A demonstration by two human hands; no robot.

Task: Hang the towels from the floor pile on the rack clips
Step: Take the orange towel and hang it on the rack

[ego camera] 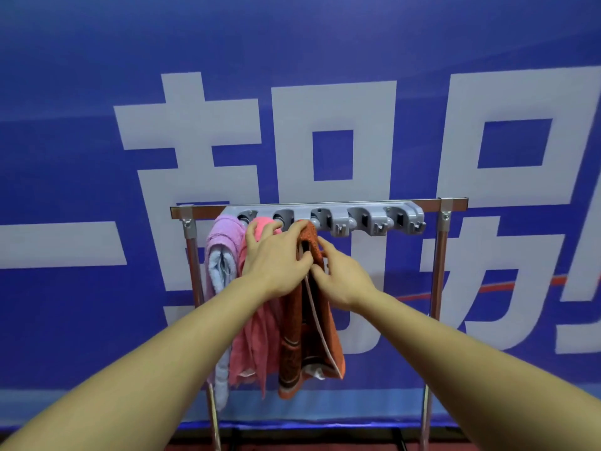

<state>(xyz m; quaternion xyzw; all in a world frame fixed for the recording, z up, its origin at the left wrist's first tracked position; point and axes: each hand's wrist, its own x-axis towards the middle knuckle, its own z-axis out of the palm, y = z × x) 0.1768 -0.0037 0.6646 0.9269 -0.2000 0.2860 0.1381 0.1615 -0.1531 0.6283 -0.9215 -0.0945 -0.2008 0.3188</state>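
A grey clip strip (364,216) with several clips runs along the top bar of a metal rack (439,255). A lilac and white towel (219,255) hangs from the leftmost clip, and a pink towel (252,340) hangs beside it. An orange patterned towel (302,346) hangs at the third clip. My left hand (276,258) grips the orange towel's top, fingers up by the clip. My right hand (344,275) touches the towel's right side just below, its fingers curled against the cloth. The floor pile is out of view.
A blue banner (97,157) with large white characters fills the wall right behind the rack. Two grey clips (403,218) at the right end of the strip hold nothing. A strip of red floor (292,445) shows at the bottom.
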